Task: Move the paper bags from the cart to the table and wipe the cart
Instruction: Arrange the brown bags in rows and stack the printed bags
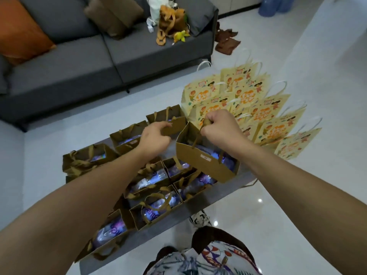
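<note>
Head view: the right hand (222, 126) grips the ribbon handles of a brown kraft paper bag (206, 161), lifting it tilted above the grey surface (172, 215), likely for carrying. The left hand (156, 137) pinches the rim of a far brown bag (170, 120), probably steadying it.

Matt brown paper bags (206, 163), glossy white floor (278, 205), grey cloth sofa (79, 62).

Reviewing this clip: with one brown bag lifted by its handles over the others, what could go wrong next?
The lifted brown paper bag hangs tilted from the right hand; its purple-wrapped contents might slide out. Its lower corner could snag the ribbon handles of the packed brown bags beneath. The left hand at the neighbouring bag's edge may tip it.
</note>
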Motion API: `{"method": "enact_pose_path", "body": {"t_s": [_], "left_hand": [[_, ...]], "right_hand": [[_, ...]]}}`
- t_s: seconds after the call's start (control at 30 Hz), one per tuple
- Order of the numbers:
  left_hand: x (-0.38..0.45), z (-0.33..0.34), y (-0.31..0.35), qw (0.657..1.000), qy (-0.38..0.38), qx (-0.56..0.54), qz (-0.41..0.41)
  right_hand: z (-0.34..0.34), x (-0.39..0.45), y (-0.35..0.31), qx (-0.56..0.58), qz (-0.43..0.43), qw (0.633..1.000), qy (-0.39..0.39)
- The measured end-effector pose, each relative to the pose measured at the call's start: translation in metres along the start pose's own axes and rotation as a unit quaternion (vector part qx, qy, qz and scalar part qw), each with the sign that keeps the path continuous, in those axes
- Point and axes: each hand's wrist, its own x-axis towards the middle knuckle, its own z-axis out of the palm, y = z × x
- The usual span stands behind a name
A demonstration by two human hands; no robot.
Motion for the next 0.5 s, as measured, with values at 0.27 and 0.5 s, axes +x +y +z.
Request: {"method": "enact_pose_path", "body": {"t_s": [0.27,0.5], "left_hand": [[-0.074,-0.071,-0.008,0.995,0.078,-0.033,0.044],[-0.107,-0.12,-0.024,0.979,0.184,-0.082,0.019]], "right_hand": [[0.059,-0.015,-0.091,-0.107,-0.136,0.984,-0.045],[0.128,-0.017,-0.151,-0.168,-0.248,0.942,-0.15]]}}
